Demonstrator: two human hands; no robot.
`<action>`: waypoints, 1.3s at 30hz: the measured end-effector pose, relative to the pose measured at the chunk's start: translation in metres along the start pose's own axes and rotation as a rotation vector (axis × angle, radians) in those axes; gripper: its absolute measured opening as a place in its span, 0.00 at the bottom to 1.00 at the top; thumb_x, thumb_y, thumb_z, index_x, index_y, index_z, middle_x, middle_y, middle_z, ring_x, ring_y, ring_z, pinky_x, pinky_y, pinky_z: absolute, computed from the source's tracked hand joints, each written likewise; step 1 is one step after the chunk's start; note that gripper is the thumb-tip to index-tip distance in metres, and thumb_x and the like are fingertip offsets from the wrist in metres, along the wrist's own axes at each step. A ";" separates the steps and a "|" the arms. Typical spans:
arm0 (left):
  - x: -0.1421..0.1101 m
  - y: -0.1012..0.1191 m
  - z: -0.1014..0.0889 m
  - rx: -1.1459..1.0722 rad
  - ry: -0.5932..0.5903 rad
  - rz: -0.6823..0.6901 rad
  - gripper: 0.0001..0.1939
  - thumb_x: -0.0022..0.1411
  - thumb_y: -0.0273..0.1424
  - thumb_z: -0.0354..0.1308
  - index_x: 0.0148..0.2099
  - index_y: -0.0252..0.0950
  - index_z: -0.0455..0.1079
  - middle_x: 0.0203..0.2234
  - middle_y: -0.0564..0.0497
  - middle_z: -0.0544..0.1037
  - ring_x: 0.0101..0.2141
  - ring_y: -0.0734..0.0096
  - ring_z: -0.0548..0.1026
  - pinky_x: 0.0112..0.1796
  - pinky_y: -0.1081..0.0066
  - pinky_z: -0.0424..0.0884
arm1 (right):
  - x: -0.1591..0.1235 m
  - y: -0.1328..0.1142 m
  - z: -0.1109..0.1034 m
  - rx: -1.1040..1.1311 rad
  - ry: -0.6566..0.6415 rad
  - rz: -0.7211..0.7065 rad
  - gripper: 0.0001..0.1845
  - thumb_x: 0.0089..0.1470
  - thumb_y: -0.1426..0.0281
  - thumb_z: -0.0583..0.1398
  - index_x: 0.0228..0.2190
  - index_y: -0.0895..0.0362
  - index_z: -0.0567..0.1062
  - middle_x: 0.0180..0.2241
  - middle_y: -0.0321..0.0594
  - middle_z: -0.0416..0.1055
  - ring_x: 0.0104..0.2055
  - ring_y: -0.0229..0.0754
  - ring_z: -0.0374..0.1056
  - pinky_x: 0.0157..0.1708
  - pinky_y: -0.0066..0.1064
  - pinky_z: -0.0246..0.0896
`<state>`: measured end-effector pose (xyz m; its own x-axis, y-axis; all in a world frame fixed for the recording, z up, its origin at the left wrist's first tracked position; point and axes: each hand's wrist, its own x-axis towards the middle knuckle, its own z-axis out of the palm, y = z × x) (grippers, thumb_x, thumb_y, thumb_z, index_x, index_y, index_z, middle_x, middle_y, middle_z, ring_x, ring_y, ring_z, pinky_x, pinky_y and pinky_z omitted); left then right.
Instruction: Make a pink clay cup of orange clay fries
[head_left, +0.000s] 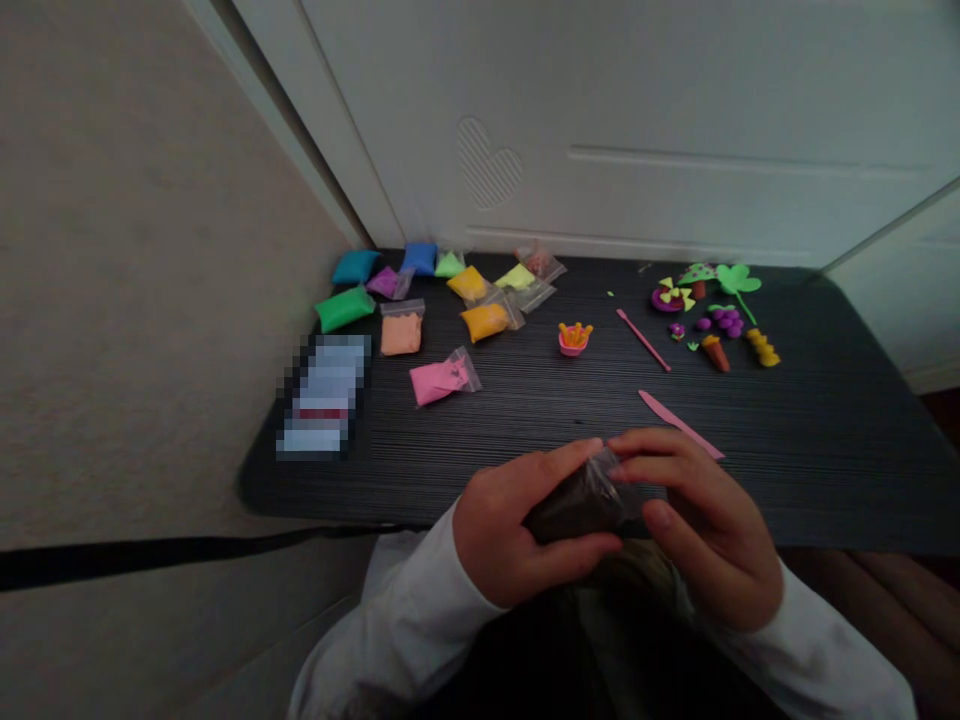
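Note:
My left hand [514,525] is closed around a small bag of dark clay [574,505], its thumb and fingers along opposite sides. My right hand [705,525] is bent over the clear plastic end of this bag, fingertips on the plastic and thumb just below. Both hands are at the front edge of the black table [525,430]. Just beyond my right hand lies a pink clay knife [679,422]. A thin pink modelling tool [643,340] lies farther back. Left of it stands a pink clay cup of orange fries [574,340].
Several clay bags lie back left, among them a pink bag [440,381], a peach bag [401,332] and a green bag [345,309]. A blurred-out phone-like object [325,395] is at left. Clay figures, including purple grapes [727,321], sit back right. A white panel [637,110] rises behind.

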<state>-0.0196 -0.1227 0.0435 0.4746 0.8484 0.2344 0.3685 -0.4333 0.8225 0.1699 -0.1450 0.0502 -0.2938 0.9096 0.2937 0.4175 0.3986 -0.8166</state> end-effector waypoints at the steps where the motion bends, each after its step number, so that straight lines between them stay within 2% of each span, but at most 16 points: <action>1: 0.000 0.000 0.000 0.000 -0.014 0.015 0.31 0.47 0.39 0.60 0.53 0.35 0.60 0.40 0.47 0.76 0.37 0.69 0.75 0.37 0.73 0.70 | 0.000 0.000 0.000 -0.004 -0.007 -0.005 0.14 0.51 0.72 0.54 0.41 0.53 0.69 0.45 0.42 0.64 0.47 0.43 0.61 0.46 0.35 0.59; 6: 0.002 -0.003 -0.002 0.001 -0.067 0.060 0.32 0.49 0.38 0.58 0.56 0.36 0.56 0.44 0.46 0.74 0.41 0.67 0.74 0.40 0.72 0.70 | -0.001 -0.001 0.005 -0.013 -0.012 -0.017 0.20 0.52 0.70 0.53 0.48 0.51 0.66 0.49 0.42 0.62 0.50 0.45 0.59 0.47 0.39 0.58; 11: 0.000 0.000 -0.002 -0.062 -0.048 0.007 0.33 0.50 0.38 0.58 0.57 0.35 0.56 0.45 0.46 0.73 0.43 0.67 0.73 0.42 0.73 0.68 | -0.001 0.003 0.007 0.019 -0.049 -0.068 0.23 0.52 0.71 0.53 0.51 0.49 0.63 0.51 0.41 0.60 0.51 0.44 0.58 0.47 0.37 0.59; 21: -0.001 0.002 -0.002 -0.152 -0.064 -0.051 0.31 0.50 0.37 0.58 0.56 0.34 0.57 0.48 0.47 0.71 0.46 0.68 0.70 0.46 0.73 0.66 | 0.000 0.006 0.006 -0.050 -0.113 -0.108 0.24 0.51 0.73 0.54 0.51 0.51 0.62 0.48 0.43 0.60 0.49 0.44 0.58 0.47 0.37 0.58; 28: -0.001 0.001 -0.002 -0.155 -0.073 -0.067 0.30 0.50 0.36 0.58 0.55 0.33 0.58 0.46 0.47 0.72 0.44 0.69 0.72 0.44 0.74 0.67 | 0.000 0.006 0.009 -0.015 -0.106 -0.145 0.24 0.50 0.76 0.54 0.50 0.54 0.64 0.46 0.43 0.61 0.48 0.43 0.58 0.45 0.36 0.58; 39: -0.002 0.000 0.000 -0.115 -0.043 -0.030 0.31 0.50 0.36 0.58 0.56 0.35 0.58 0.46 0.47 0.72 0.44 0.69 0.72 0.43 0.74 0.67 | -0.004 0.004 0.015 0.114 -0.091 -0.012 0.24 0.52 0.76 0.53 0.50 0.48 0.63 0.49 0.38 0.60 0.50 0.39 0.57 0.49 0.31 0.54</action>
<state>-0.0203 -0.1242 0.0430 0.4993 0.8458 0.1882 0.2899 -0.3678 0.8836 0.1601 -0.1485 0.0384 -0.3769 0.8884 0.2621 0.3144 0.3889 -0.8660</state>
